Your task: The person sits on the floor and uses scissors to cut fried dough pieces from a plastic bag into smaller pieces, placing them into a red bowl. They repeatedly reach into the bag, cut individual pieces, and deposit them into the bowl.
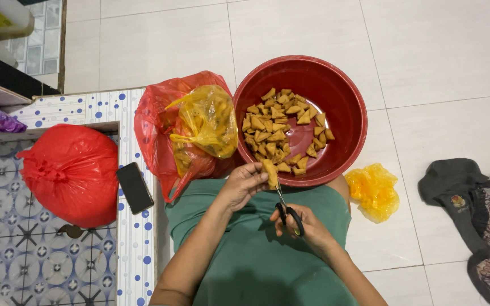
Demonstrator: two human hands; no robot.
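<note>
Ideally the left hand (244,184), pinching a fried tofu piece (270,173) just before the red basin (344,96), keeps fingertips clear while the right hand (304,224), closed through the scissors (288,211), snips beneath it.

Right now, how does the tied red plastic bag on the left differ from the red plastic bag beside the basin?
The tied red plastic bag is knotted shut, round and full, standing alone on the patterned tiles. The open red plastic bag is slack, holds a yellow plastic bag of fried pieces, and touches the red plastic basin. Both are thin, glossy red plastic.
</note>
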